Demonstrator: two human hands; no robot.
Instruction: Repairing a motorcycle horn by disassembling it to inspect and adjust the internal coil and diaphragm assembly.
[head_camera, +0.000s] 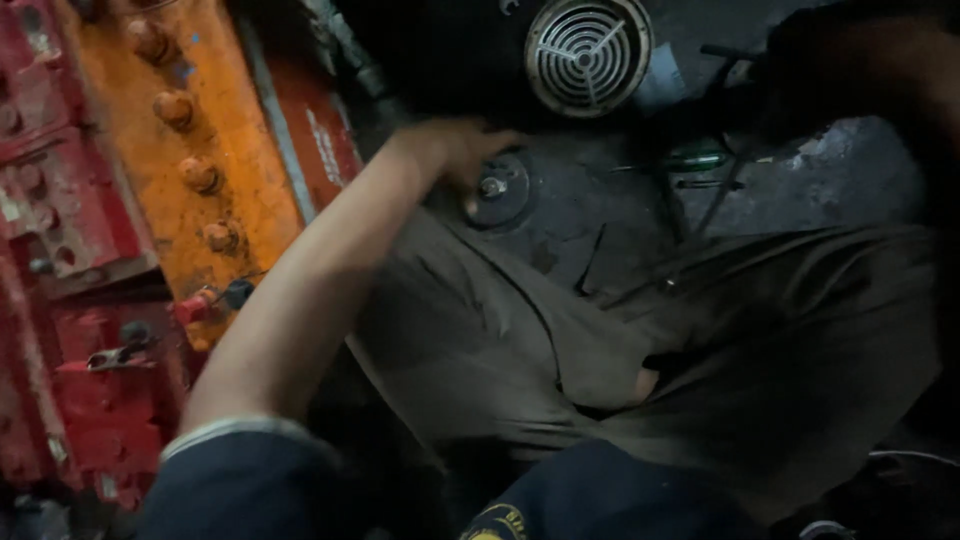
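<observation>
Light: dim — brighter at left | right side in shadow | Focus: soft, motion-blurred

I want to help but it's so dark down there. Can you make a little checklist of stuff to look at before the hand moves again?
1. Left hand seen clearly: not ok, it is blurred.
2. Left hand close to the round metal disc with a nut in its middle: ok, just above it; touching cannot be told.
3. Right hand in view: not ok, not visible.
4. Screwdriver with the green handle apart from the hand: ok, it lies on the dark floor to the right.
5. Clips on the orange battery: cannot tell if they are fastened.
6. Light: not ok, very dim.
</observation>
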